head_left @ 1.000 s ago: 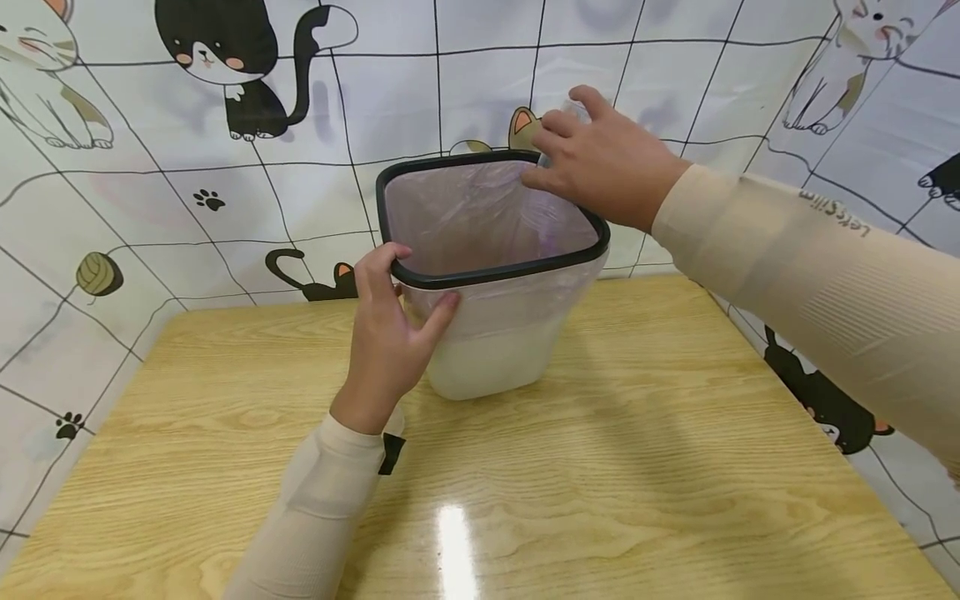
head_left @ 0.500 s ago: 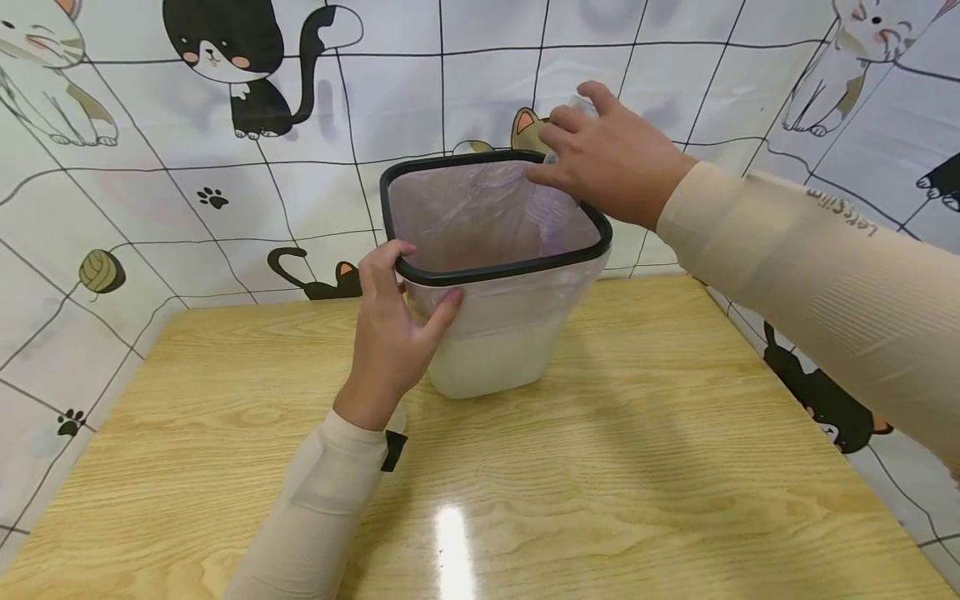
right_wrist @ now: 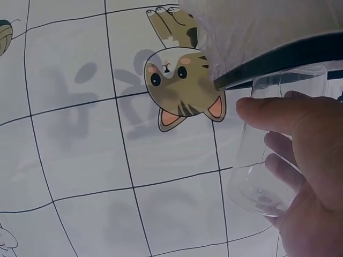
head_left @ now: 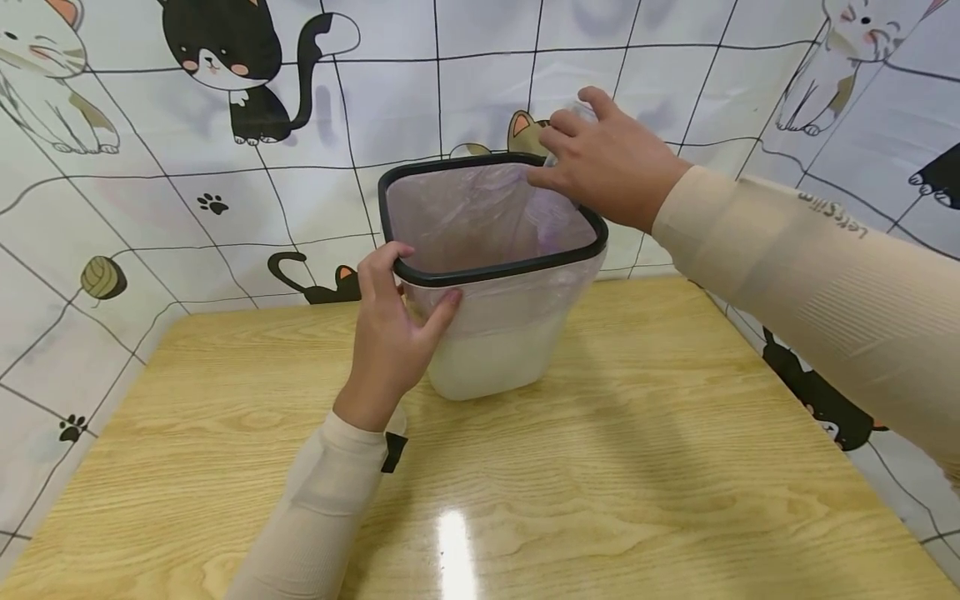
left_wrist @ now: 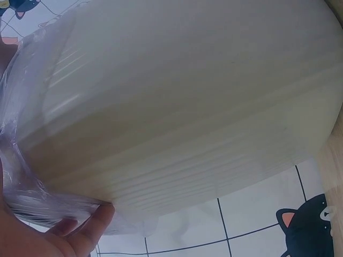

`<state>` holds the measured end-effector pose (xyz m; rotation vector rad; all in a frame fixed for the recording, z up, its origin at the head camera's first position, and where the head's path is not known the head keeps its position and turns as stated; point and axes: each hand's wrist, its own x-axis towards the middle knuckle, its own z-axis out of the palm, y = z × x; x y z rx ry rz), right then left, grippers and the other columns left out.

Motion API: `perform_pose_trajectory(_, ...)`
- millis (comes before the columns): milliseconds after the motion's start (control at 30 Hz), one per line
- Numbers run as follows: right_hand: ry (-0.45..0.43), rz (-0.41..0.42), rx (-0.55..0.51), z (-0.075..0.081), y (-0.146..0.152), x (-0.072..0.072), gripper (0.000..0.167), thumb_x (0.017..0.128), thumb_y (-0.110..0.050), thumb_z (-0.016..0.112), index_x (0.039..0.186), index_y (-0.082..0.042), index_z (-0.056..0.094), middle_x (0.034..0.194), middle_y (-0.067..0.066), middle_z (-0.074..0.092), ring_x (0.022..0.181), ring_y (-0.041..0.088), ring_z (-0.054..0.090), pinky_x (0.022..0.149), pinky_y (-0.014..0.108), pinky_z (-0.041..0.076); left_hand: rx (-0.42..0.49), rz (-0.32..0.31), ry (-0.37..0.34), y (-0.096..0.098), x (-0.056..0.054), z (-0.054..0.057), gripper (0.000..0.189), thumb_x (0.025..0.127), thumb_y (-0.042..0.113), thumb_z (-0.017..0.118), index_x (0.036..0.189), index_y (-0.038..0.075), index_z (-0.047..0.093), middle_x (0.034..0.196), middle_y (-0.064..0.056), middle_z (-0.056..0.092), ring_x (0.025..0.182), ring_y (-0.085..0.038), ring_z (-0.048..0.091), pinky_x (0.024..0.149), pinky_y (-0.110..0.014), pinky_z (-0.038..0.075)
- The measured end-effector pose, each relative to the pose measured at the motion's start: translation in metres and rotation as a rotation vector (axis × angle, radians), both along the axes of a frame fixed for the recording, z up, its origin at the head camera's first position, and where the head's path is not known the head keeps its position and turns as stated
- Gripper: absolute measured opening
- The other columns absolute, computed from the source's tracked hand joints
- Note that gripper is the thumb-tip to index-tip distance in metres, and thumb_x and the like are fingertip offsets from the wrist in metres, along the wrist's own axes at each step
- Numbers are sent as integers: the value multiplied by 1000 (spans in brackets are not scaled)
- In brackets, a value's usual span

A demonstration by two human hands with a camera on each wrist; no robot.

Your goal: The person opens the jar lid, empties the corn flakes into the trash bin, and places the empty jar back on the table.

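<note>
A whitish translucent trash bin (head_left: 491,358) with a black rim (head_left: 502,273) stands on the table, tilted, lined with a thin, pale purple plastic bag (head_left: 450,208). My left hand (head_left: 390,342) grips its near left rim, thumb on the outer wall and fingers over the edge. In the left wrist view, fingertips press the gathered bag (left_wrist: 32,176) against the side. Over the far right rim, my right hand (head_left: 615,162) holds a clear cup (right_wrist: 252,176), tipped mouth-down toward the bin. The cup's rim overlaps the black rim in the right wrist view. My right hand partly hides the cup in the head view.
The wood-grain table (head_left: 600,483) extends in front of the bin. A white sheet with cat drawings (head_left: 390,92) hangs close behind the bin and along both sides. A black strap piece (head_left: 393,452) shows at my left wrist.
</note>
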<state>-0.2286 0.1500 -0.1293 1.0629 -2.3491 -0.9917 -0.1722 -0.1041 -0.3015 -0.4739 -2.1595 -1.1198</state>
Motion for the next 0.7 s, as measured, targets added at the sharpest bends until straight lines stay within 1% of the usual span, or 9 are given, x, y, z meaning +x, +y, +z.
perform_pose_trajectory(100, -3, -2, -21, 0, 1, 1, 62, 79, 8, 77, 132, -16, 56, 131, 28, 54, 126, 43, 43, 113, 67, 24, 3, -1, 2, 0, 0, 0, 69, 90, 46, 70, 138, 19, 29, 137, -15, 37, 120, -26, 53, 95, -42, 52)
perform_pose_trajectory(200, 7, 13, -45, 0, 1, 2, 56, 81, 8, 74, 130, -16, 59, 128, 26, 56, 124, 42, 44, 114, 67, 25, 3, 0, -2, -1, 0, 0, 68, 90, 46, 70, 139, 19, 29, 137, -14, 37, 120, -26, 53, 95, -42, 51)
perform_pose_trajectory(267, 3, 15, -53, 1, 1, 2, 55, 82, 8, 74, 129, -16, 60, 127, 26, 56, 123, 41, 44, 114, 67, 25, 3, 3, -2, -1, 1, 0, 68, 90, 46, 70, 139, 19, 29, 137, -14, 37, 120, -26, 53, 95, -43, 51)
perform_pose_trajectory(500, -28, -18, -41, -1, -1, 3, 63, 80, 9, 75, 134, -17, 56, 133, 28, 53, 128, 43, 43, 113, 68, 24, -4, 3, 5, -2, 0, 0, 68, 91, 45, 70, 139, 19, 29, 137, -14, 37, 118, -26, 55, 95, -42, 52)
perform_pose_trajectory(700, -19, -13, -22, -2, -2, 2, 68, 75, 11, 79, 132, -15, 53, 129, 28, 54, 127, 43, 43, 113, 68, 25, -1, -1, 4, -1, 0, 1, 68, 91, 46, 69, 139, 19, 29, 136, -14, 37, 119, -26, 54, 95, -43, 52)
